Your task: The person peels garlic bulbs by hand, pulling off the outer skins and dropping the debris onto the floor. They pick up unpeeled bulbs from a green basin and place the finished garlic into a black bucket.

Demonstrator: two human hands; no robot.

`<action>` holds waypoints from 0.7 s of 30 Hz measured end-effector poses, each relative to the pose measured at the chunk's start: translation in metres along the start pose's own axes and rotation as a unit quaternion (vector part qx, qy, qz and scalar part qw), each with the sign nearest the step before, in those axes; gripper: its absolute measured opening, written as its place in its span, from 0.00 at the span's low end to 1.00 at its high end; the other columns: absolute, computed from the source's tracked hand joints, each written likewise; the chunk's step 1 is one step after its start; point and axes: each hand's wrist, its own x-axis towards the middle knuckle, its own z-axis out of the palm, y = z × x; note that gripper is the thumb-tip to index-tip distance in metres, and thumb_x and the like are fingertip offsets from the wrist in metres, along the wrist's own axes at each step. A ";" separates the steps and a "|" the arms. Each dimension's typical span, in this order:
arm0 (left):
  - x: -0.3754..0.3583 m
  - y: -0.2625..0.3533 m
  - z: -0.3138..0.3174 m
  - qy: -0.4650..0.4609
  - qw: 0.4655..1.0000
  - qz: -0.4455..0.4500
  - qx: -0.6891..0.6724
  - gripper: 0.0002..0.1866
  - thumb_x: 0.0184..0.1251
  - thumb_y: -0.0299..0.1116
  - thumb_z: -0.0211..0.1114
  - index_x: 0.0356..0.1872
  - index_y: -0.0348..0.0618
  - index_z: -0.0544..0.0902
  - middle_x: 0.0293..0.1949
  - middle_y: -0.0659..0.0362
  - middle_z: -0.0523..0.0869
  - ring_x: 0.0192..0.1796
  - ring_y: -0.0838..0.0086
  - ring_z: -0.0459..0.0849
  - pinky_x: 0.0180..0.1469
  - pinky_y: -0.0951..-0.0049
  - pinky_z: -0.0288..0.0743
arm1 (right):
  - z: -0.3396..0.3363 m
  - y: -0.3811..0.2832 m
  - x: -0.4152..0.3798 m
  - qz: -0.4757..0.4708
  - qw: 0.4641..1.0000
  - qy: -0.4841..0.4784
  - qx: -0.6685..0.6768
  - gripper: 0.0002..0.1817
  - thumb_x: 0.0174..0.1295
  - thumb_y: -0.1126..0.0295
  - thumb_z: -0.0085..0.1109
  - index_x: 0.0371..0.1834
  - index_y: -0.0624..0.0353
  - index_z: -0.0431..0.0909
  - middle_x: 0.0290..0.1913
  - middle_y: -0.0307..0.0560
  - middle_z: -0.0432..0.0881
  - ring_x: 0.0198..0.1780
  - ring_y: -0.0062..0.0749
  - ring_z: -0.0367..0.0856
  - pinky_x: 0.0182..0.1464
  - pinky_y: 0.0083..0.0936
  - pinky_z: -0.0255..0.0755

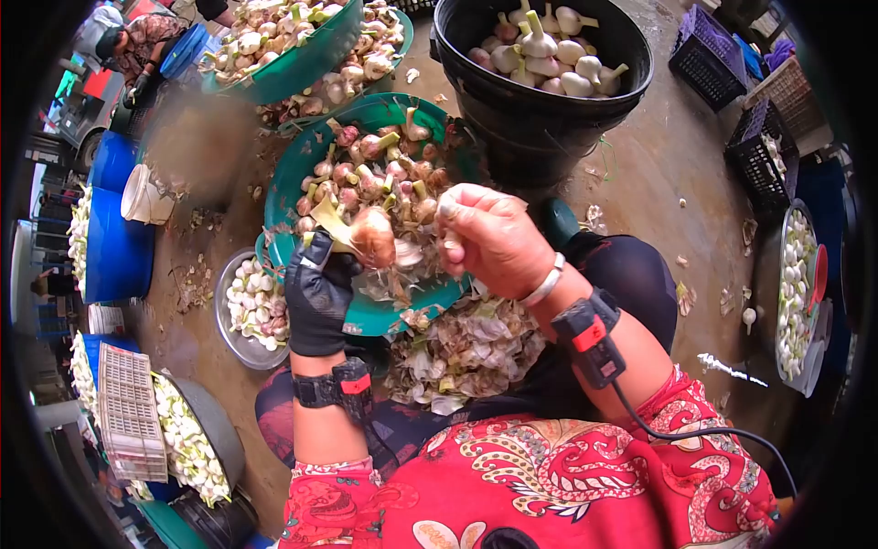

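Observation:
My left hand (320, 297), in a black glove, holds a garlic bulb (373, 236) with brownish skin and a thick pale stalk pointing up and left. A little to the right, my bare right hand (498, 238) is closed in a pinch, apart from the bulb. What its fingers hold, if anything, I cannot make out. Both hands are over the near part of a green basin (279, 197) of unpeeled garlic bulbs (366, 174) with short stalks. Below the hands, a heap of papery garlic skins (466, 357) lies in my lap.
A black bucket (540, 128) of cleaned garlic stands ahead. Left of the green basin is a clear bowl (221, 306) with small bulbs. Another green basin (320, 64) heaped with garlic stands at the back. Crates (709, 57) line the right, and a person (146, 41) works far left.

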 end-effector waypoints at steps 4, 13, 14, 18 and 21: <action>-0.005 0.011 0.000 0.043 0.990 -0.058 -0.120 0.10 0.68 0.28 0.59 0.47 0.36 0.78 0.39 0.56 0.85 0.35 0.75 0.84 0.37 0.75 0.79 | 0.002 -0.006 -0.004 0.055 0.982 0.014 -0.182 0.06 0.64 0.69 0.57 0.35 0.58 0.73 0.25 0.36 0.76 0.25 0.17 0.76 0.25 0.17 0.70; -0.016 -0.009 0.027 -0.147 0.932 0.078 0.323 0.14 0.59 0.20 0.63 0.47 0.35 0.78 0.48 0.57 0.82 0.47 0.76 0.81 0.48 0.76 0.78 | 0.008 0.011 0.003 0.091 0.881 0.105 -0.452 0.26 0.58 0.49 0.62 0.19 0.64 0.78 0.18 0.49 0.78 0.21 0.33 0.78 0.28 0.30 0.72; -0.019 -0.009 0.031 -0.131 0.931 0.076 0.333 0.14 0.59 0.21 0.64 0.47 0.34 0.78 0.48 0.56 0.82 0.47 0.76 0.81 0.49 0.75 0.78 | 0.005 0.012 0.007 0.073 0.871 0.087 -0.478 0.22 0.64 0.56 0.54 0.24 0.67 0.80 0.19 0.47 0.80 0.18 0.31 0.77 0.26 0.29 0.72; -0.023 -0.004 0.043 -0.108 0.967 0.040 0.228 0.14 0.60 0.22 0.64 0.48 0.34 0.78 0.47 0.56 0.83 0.45 0.76 0.82 0.47 0.74 0.79 | 0.008 0.008 0.000 0.050 0.946 0.060 -0.315 0.15 0.67 0.62 0.49 0.30 0.61 0.79 0.20 0.36 0.75 0.17 0.17 0.72 0.19 0.15 0.67; -0.022 0.007 0.043 -0.066 0.993 -0.067 0.070 0.13 0.61 0.23 0.63 0.47 0.33 0.79 0.47 0.55 0.83 0.43 0.72 0.83 0.47 0.73 0.78 | 0.014 0.005 -0.002 0.038 0.960 0.070 -0.269 0.15 0.66 0.63 0.49 0.26 0.60 0.77 0.20 0.36 0.75 0.17 0.17 0.73 0.19 0.16 0.67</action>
